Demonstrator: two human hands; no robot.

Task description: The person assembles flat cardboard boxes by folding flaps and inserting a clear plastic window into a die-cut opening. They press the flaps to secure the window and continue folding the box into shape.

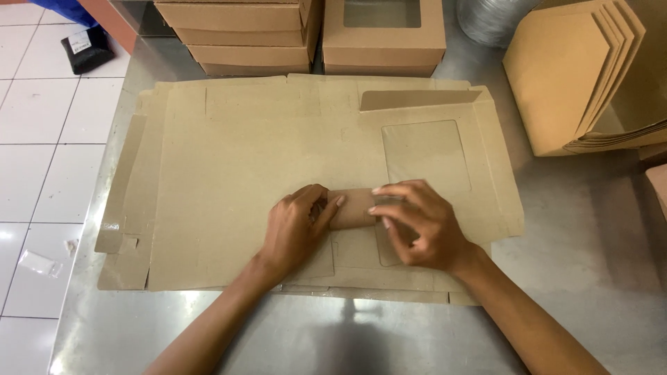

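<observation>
Basically, a flap (353, 207) on the flat box (229, 187) is pinched by both left hand (295, 229) and right hand (417, 226); pressed unevenly, it could get creased crooked.

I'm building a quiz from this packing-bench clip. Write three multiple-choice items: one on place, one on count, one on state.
1. Where do both hands press?
A. on a folded flap of the flat cardboard sheet
B. on the metal duct
C. on the floor tiles

2. How many finished windowed boxes show their window?
A. one
B. three
C. five

3. What state is the sheet under the hands in?
A. built into a box
B. lying flat
C. rolled up

Answers:
1 A: the left hand and right hand pinch a flap of the cardboard sheet.
2 A: only one windowed box shows it.
3 B: the sheet lies spread on the steel table.
</observation>
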